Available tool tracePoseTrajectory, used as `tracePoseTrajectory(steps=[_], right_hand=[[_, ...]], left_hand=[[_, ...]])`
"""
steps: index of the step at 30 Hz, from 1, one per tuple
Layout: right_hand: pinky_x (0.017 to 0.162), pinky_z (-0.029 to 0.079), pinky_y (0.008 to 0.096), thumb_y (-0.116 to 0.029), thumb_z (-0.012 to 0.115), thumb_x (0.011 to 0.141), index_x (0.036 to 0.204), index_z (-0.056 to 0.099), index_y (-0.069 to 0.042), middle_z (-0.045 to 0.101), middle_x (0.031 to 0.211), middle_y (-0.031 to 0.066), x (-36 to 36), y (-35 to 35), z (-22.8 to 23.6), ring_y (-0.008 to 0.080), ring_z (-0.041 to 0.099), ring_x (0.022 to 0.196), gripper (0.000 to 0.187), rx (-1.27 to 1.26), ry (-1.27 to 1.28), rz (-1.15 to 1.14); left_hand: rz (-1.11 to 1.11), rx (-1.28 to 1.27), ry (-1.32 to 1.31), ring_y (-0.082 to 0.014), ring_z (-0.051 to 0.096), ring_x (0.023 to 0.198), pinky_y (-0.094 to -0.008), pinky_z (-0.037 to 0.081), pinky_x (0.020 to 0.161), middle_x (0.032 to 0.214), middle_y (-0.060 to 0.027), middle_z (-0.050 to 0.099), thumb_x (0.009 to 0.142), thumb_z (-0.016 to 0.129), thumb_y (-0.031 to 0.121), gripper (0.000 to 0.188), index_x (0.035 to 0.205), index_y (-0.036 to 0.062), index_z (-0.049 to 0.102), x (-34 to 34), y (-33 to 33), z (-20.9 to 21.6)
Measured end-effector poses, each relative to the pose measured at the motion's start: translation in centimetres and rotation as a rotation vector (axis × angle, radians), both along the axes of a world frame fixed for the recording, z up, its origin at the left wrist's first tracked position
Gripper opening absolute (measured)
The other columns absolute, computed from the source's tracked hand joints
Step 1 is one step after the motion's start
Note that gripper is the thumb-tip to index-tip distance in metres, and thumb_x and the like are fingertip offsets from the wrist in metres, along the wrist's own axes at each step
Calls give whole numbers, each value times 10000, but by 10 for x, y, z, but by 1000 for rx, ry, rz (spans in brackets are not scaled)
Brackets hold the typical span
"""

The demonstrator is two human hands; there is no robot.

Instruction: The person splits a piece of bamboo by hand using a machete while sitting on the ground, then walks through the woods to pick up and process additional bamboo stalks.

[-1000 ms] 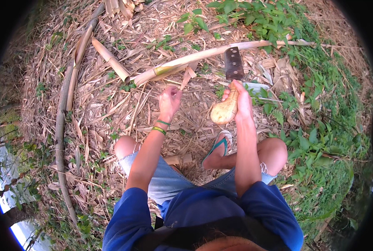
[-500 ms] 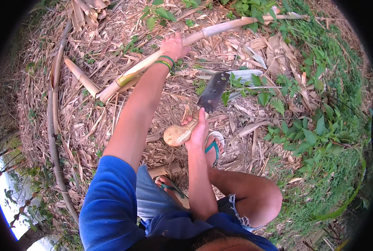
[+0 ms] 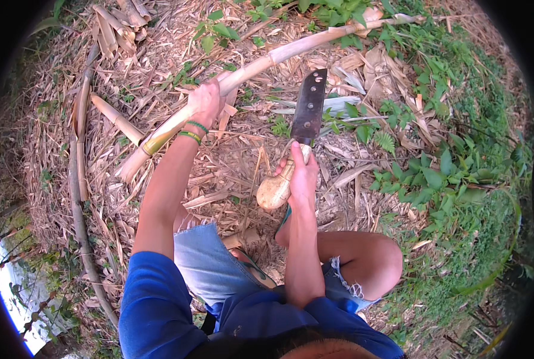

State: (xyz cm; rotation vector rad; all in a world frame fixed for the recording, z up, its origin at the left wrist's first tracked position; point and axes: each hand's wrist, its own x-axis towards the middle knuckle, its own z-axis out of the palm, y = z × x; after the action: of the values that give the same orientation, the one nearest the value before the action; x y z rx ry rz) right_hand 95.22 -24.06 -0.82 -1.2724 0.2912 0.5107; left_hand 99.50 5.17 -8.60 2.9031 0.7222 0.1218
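A long, pale bamboo stalk [image 3: 252, 73] runs from the left middle to the far right, with a greenish-yellow joint near its near end. My left hand [image 3: 206, 103], a green band at the wrist, is closed around it. In my right hand [image 3: 303, 173] is a machete [image 3: 308, 106], held by its thick wooden handle with a bulbous end. Its dark, broad blade with several holes points away from me, apart from the stalk and to its right.
A shorter bamboo piece [image 3: 116, 119] lies left, partly behind the stalk. A long dark pole [image 3: 78, 197] lies farther left. Dry sheaths [image 3: 116, 30] are piled at the far left. Leafy plants [image 3: 437, 179] grow at right. Dry litter covers the ground around my sandalled feet.
My left hand has closed on the stalk and drawn back toward me and left; the stalk's near end shifted the same way. The machete has moved slightly right, its blade turned more upright.
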Motion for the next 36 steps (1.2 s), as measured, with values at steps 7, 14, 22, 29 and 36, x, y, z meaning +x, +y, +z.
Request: tracePoseTrajectory(steps=[7,14,22,29,36], right_hand=[[658,487,500,-195,721,824,1094,505,-25,645,737,174,-3,-9,-27,418,626,646,386,-595,-766,108],[685,523,529,-331,676,849,1144,529,-71,678,817,251,28,30,15,461,659,737,419,-1037,-948,642],[729,551,509,-198,650,835,1050,567,-4,689,863,241,61,24,10,427,678,768,301,-1210,-835,630],[797,534,525,-232,666,827,1058,580,-19,686,866,254,107,0,-25,443,668,846,326,-1291,-730,361],[776,533,524,-209,672,824,1084,549,-58,677,819,228,80,-16,-31,419,678,809,324,-1246,-1111,651]], left_hand=[[-62,31,-34,-383,698,693,-471,581,626,787,-209,693,766,731,213,354,1033,26,593,-91,-29,98],[-18,14,-46,-375,699,707,-476,574,634,774,-187,693,788,712,197,309,1027,49,582,-101,-40,90],[-9,-5,16,-356,708,729,-454,571,644,795,-193,694,815,651,231,324,1004,-23,583,-103,-46,70],[-17,44,50,-328,716,748,-415,577,650,783,-151,692,820,674,241,314,1014,20,566,-112,-53,39],[22,-24,74,-355,714,773,-449,584,692,818,-185,701,765,710,218,285,983,49,641,-124,-43,66]])
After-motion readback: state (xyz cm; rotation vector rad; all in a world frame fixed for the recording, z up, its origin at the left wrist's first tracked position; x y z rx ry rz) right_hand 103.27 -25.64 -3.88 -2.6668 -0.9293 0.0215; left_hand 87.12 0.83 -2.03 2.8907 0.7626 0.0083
